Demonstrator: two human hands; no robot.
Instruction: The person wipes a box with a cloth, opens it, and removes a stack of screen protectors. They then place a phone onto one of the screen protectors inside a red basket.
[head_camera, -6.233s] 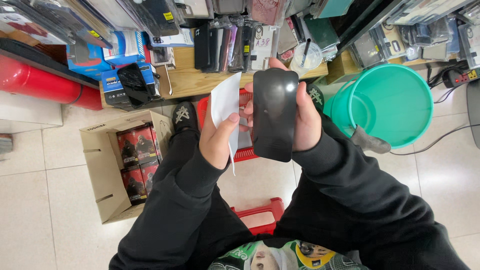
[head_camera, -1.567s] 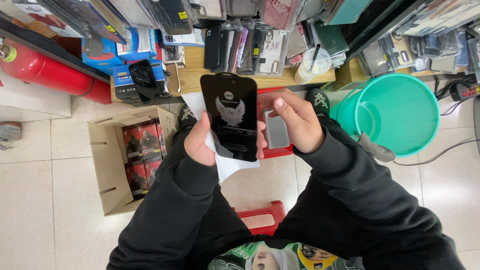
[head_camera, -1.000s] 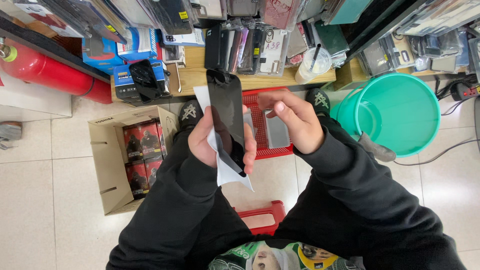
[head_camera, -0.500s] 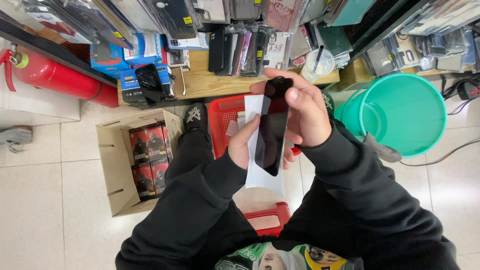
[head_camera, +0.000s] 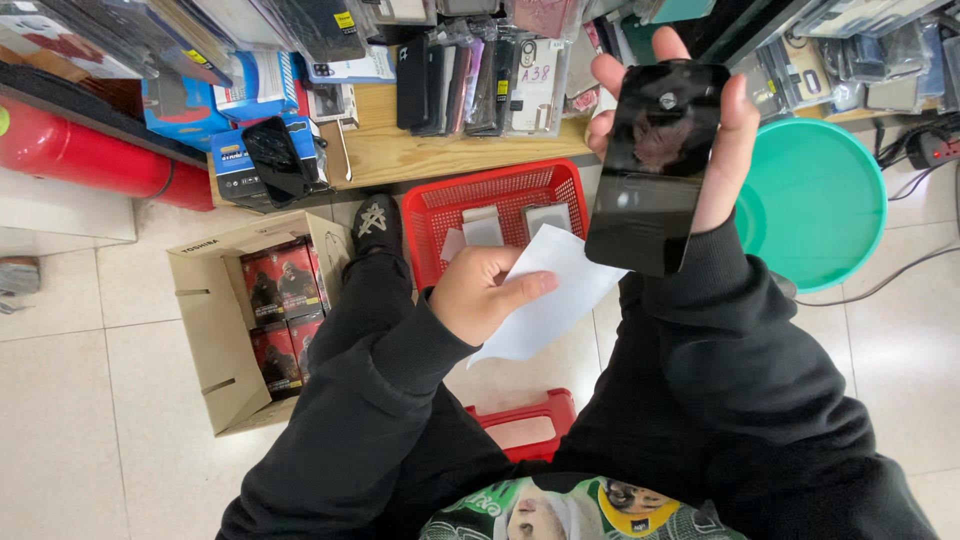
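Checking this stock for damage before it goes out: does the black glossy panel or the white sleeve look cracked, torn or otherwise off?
Nothing stands out. The black glossy panel in the right hand shows only reflections, no cracks; the white sleeve in the left hand looks untorn.

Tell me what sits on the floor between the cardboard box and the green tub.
In the head view, a red basket sits between the cardboard box and the green tub, with the person's leg and black shoe beside the box.
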